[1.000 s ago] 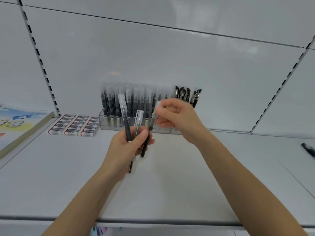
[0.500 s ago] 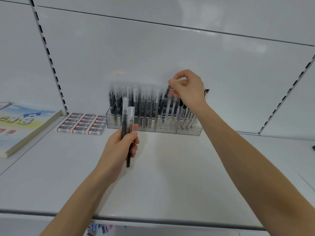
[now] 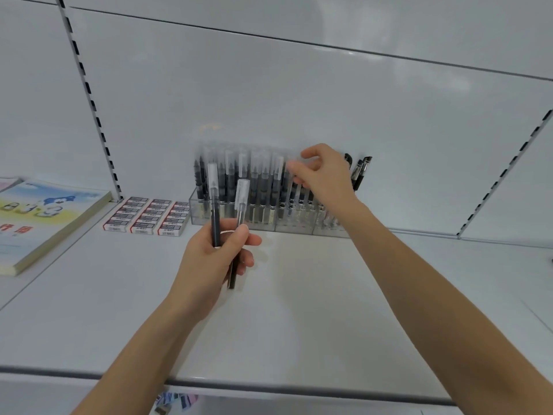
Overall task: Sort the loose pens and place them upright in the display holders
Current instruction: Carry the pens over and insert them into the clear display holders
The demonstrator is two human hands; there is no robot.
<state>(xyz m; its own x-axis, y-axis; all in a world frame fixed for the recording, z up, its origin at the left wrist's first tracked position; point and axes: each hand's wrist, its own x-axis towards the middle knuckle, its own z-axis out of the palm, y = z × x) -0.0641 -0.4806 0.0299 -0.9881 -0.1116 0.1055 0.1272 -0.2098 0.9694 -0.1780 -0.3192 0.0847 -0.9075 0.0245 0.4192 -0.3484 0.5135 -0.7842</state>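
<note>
Two pens (image 3: 216,205) stand upright in the left hand (image 3: 215,259), gripped mid-barrel between thumb and fingers above the white shelf (image 3: 299,310); both have dark barrels and clear caps pointing up, and the lower end of the right-hand one pokes out below the palm. The right hand (image 3: 324,175) is up at the clear display holders (image 3: 294,227) set against the back panel, its thumb and forefinger loosely parted over the cap tips of the pens standing there, with the other fingers curled. Nothing can be made out between those fingers, though the pens just beneath them are blurred, so I cannot tell whether a fingertip touches a cap. The holders form a row of clear compartments packed with upright pens: dark barrels with frosted caps fill the left and middle sections, and a few black clip pens (image 3: 360,172) lean out at the far right, just past the right wrist. To the left of the holders, touching or nearly so, boxed erasers (image 3: 149,217) lie flat in neat rows. Further left, beyond the slotted upright (image 3: 89,97), a stack of notebooks (image 3: 45,217) with an illustrated cover lies on the neighbouring shelf section.
</note>
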